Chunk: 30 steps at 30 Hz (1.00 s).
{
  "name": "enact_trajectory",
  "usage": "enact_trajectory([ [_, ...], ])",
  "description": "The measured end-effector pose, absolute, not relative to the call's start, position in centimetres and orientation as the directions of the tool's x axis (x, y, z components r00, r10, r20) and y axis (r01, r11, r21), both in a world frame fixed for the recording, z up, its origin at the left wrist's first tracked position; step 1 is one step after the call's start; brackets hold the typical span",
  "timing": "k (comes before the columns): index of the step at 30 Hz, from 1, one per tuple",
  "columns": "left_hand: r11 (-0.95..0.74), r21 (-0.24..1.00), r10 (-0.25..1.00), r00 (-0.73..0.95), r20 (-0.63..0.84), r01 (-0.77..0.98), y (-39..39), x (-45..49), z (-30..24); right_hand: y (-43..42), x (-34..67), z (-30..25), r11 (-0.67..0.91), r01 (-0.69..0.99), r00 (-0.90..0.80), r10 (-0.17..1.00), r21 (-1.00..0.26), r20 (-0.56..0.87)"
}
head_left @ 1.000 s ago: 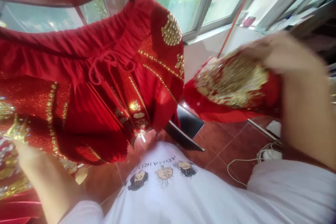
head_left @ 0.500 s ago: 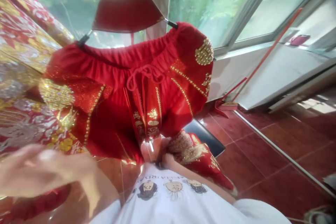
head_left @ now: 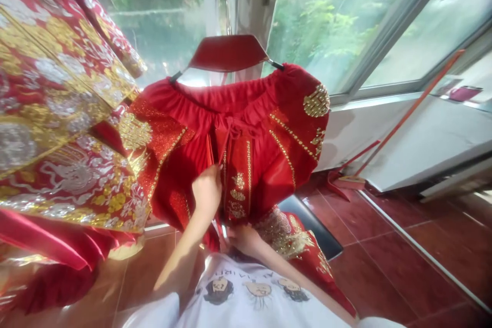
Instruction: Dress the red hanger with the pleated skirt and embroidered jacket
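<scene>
Fingers on left hand (head_left: 207,190) pinching shut on front panel of red skirt (head_left: 269,128); right hand (head_left: 241,238) sitting at panel's bottom end, grip hidden, can't tell. Big embroidered robe (head_left: 57,113) hanging at left, touching skirt. Skirt hanging off hanger (head_left: 227,54) by window (head_left: 326,25). Smaller gold-stitched piece (head_left: 286,233) draping over right forearm. Imo worth holding panel taut, going easy near beading.

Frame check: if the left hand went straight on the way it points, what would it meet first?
The left hand points up and away and lies against the red skirt on the hanger. Going on, it would likely press into that cloth just below the drawstring; depth is unclear.
</scene>
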<state>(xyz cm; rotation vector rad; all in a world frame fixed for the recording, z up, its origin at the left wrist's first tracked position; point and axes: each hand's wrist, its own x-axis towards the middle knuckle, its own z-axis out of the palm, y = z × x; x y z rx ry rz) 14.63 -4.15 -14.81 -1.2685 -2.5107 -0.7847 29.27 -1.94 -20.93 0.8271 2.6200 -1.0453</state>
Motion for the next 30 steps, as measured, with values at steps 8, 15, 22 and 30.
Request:
enact_trajectory([
  [8, 0.486, 0.476, 0.821, -0.569, 0.037, 0.733, -11.8, 14.6, -23.6, 3.4, 32.4, -8.9, 0.657, 0.091, -0.764, 0.528, -0.749, 0.370],
  [15, 0.062, 0.539, 0.861, -0.318, 0.397, 0.840, -9.3, 13.6, -11.1, 8.8, 28.3, -2.5, 0.993, 0.050, -0.491, 0.114, -0.103, 0.863],
  [22, 0.066, -0.047, 0.716, -0.015, 0.698, 0.997, -3.8, 13.8, -3.2, 9.1, 26.5, -2.4, 0.977, 0.187, -0.700, 0.203, -0.099, 0.684],
  [30, 0.005, -0.088, 0.723, 0.057, 0.688, 0.996, -6.5, 14.3, -5.8, 7.0, 29.7, -3.8, 0.996, -0.052, -0.732, 0.008, -0.067, 0.682],
])
